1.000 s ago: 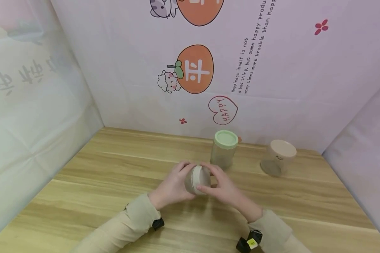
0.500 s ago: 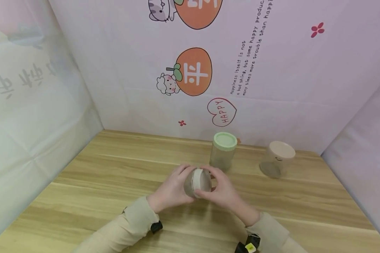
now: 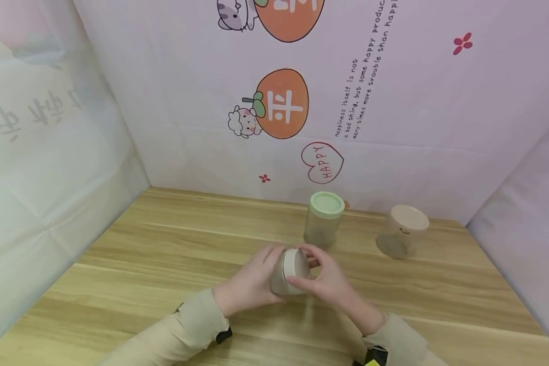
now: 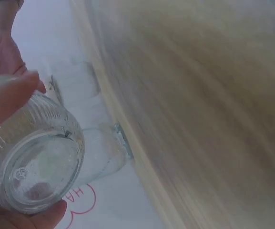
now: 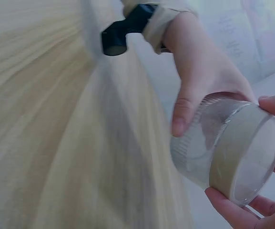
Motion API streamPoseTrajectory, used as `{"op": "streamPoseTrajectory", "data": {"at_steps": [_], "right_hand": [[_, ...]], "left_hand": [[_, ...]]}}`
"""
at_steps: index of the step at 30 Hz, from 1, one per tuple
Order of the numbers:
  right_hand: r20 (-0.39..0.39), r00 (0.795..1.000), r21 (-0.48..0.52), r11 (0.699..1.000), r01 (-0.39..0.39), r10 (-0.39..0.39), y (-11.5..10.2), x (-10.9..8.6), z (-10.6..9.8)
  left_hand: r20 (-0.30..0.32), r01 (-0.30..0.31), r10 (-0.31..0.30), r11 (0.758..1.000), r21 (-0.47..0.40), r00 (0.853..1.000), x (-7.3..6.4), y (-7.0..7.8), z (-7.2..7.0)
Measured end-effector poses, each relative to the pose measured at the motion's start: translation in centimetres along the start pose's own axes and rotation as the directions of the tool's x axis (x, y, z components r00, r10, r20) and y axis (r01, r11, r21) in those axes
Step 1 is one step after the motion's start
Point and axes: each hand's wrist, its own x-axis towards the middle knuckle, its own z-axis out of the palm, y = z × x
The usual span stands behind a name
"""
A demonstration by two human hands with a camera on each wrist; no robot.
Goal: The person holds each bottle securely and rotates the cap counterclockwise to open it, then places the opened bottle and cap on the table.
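Observation:
Both hands hold a clear ribbed glass jar [image 5: 199, 143], tilted sideways above the table, its pale cream lid [image 3: 295, 269] facing right. My left hand [image 3: 253, 282] grips the glass body, fingers and thumb wrapped round it. With thumb and fingertips, my right hand [image 3: 329, 279] pinches the lid's rim; its fingers spread round the edge in the right wrist view. The jar's round base [image 4: 42, 171] faces the camera in the left wrist view. Part of the glass is hidden behind the left fingers in the head view.
Behind the hands a clear jar with a green lid [image 3: 327, 204] stands upright on the wooden table [image 3: 164, 244]. To its right is a clear jar with a pale pink lid [image 3: 409, 217]. A printed cloth [image 3: 201, 152] hangs along the table's back edge, with more cloth at both sides.
The held jar has shifted slightly toward the person and to the right, both hands moving with it. The right hand keeps hold of the lid; the two other jars stay put.

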Motion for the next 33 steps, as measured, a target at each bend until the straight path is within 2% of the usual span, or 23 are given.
{"op": "streamPoseTrajectory", "data": {"at_steps": [2, 5, 7, 8, 10, 12, 14, 17, 19, 21, 24, 30, 33], "right_hand": [[0.006, 1.0, 0.012, 1.0, -0.009, 0.009, 0.0, -0.2, 0.1], [0.023, 0.999, 0.028, 0.999, 0.021, -0.022, 0.3, -0.7, 0.4], [0.041, 0.993, -0.01, 0.994, 0.11, -0.11, 0.6, -1.2, 0.6], [0.055, 0.983, -0.054, 0.982, 0.18, -0.177, 0.7, -1.4, 0.7], [0.095, 0.944, -0.124, 0.938, 0.325, -0.315, 0.8, -1.8, 0.9], [0.135, 0.897, -0.19, 0.877, 0.44, -0.421, 0.9, -2.1, 0.8], [0.167, 0.867, -0.195, 0.846, 0.497, -0.47, 1.0, -2.1, 0.8], [0.177, 0.829, -0.19, 0.809, 0.557, -0.53, 1.3, -1.8, 0.6], [0.178, 0.782, -0.201, 0.755, 0.624, -0.598, 1.6, -1.4, 0.5], [0.18, 0.727, -0.236, 0.688, 0.686, -0.663, 1.9, -1.0, 0.5], [0.203, 0.665, -0.256, 0.616, 0.745, -0.719, 2.3, -0.6, 0.2], [0.283, 0.585, -0.261, 0.526, 0.809, -0.76, 3.0, -0.3, -0.1], [0.314, 0.567, -0.264, 0.504, 0.822, -0.761, 3.3, -0.4, -0.1]], "left_hand": [[0.005, -0.017, 0.017, 1.0, 0.012, 1.0, 0.0, -0.1, -0.1], [0.03, -0.046, 0.046, 0.999, 0.011, 0.998, -0.2, -0.2, -0.1], [0.069, -0.047, 0.049, 0.998, -0.037, 0.996, -0.4, -0.5, 0.0], [0.093, -0.042, 0.047, 0.997, -0.058, 0.994, -0.6, -0.6, 0.0], [0.151, -0.022, 0.04, 0.992, -0.121, 0.988, -0.9, -0.9, 0.2], [0.203, 0.011, 0.026, 0.984, -0.18, 0.979, -1.3, -1.1, 0.2], [0.229, 0.024, 0.024, 0.978, -0.208, 0.973, -1.5, -1.2, 0.2], [0.242, 0.025, 0.035, 0.97, -0.242, 0.97, -1.4, -1.2, 0.0], [0.249, 0.026, 0.045, 0.962, -0.272, 0.967, -1.2, -1.3, -0.2], [0.268, 0.034, 0.048, 0.955, -0.295, 0.962, -1.1, -1.4, -0.4], [0.291, 0.056, 0.04, 0.947, -0.317, 0.956, -0.9, -1.5, -0.6], [0.321, 0.06, 0.023, 0.967, -0.247, 0.947, -0.8, -1.5, -0.3], [0.327, 0.051, 0.025, 0.974, -0.219, 0.945, -0.9, -1.5, 0.0]]}}
